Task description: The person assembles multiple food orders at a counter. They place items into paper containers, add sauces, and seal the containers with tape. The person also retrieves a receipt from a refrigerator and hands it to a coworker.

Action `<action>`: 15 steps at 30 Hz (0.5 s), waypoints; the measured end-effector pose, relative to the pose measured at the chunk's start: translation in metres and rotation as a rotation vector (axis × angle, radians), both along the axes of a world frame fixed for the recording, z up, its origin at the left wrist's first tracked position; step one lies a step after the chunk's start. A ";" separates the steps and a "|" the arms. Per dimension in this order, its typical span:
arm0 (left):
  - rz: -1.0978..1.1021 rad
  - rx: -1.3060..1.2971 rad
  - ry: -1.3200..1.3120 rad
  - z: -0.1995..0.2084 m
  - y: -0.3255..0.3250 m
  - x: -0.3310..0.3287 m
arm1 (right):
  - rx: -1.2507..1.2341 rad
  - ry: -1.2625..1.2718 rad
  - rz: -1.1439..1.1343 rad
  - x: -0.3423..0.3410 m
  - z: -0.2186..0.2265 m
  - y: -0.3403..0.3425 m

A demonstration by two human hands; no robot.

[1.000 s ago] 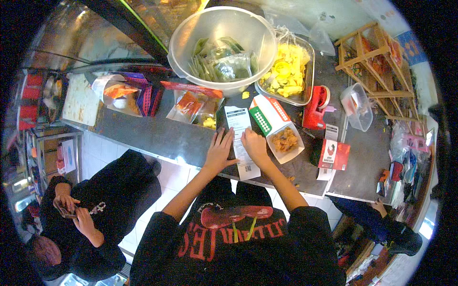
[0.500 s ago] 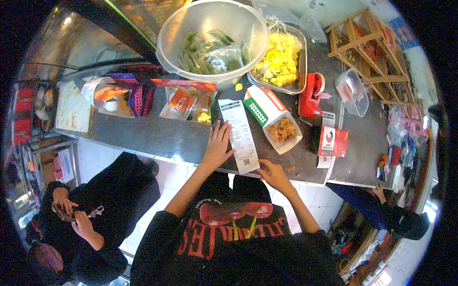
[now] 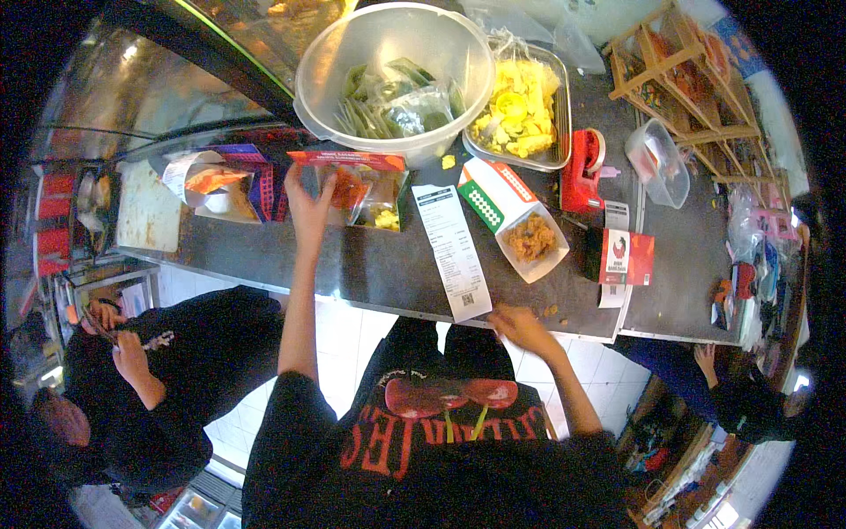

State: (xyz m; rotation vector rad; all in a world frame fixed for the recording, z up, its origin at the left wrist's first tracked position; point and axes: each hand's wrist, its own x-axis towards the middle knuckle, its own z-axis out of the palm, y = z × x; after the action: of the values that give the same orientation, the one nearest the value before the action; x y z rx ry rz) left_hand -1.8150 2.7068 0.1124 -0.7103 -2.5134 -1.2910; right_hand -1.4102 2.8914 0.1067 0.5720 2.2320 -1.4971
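Note:
My left hand (image 3: 310, 196) reaches to an open food box with a red flap (image 3: 361, 160). Its thumb and fingers straddle the box's left side. Inside the box lie a packet of red sauce (image 3: 349, 196) and some yellow pieces (image 3: 385, 218). A long paper receipt (image 3: 451, 251) lies flat on the counter in front of me. Close to the receipt's lower corner, at the counter's front edge, is my right hand (image 3: 522, 330), its fingers loosely bent and apart. Right of the receipt stands an open green, white and orange carton (image 3: 483, 204) with a piece of fried food (image 3: 531, 239).
Behind are a large clear tub (image 3: 308, 97) of green packets and a tray (image 3: 564, 106) of yellow pieces. A red tape dispenser (image 3: 580, 181), a red box (image 3: 627, 256) and a wooden rack (image 3: 661, 66) are rightward. Left are a patterned box (image 3: 264, 181) and another person (image 3: 176, 361).
My left hand has left the receipt and moved left and away from me to the red-flapped box. My right hand stays by the receipt's lower corner. The receipt lies in place.

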 end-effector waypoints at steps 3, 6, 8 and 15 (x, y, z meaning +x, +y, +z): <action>-0.015 0.040 -0.286 -0.002 0.017 -0.023 | 0.239 0.585 -0.229 -0.132 0.021 0.001; 0.029 -0.011 -0.253 -0.002 0.008 -0.020 | 0.416 0.765 -0.439 -0.240 0.034 -0.016; 0.033 0.021 -0.168 -0.003 -0.008 -0.010 | 0.386 0.699 -0.598 -0.279 0.031 -0.041; -0.078 0.386 -0.450 -0.025 -0.090 0.024 | 0.366 0.790 -0.721 -0.295 0.006 -0.073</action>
State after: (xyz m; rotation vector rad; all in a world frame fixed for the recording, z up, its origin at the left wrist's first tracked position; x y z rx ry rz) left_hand -1.7910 2.6164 0.0878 -0.4721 -2.4416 -2.0855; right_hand -1.7049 2.8181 0.1127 1.1473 3.1677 -1.8801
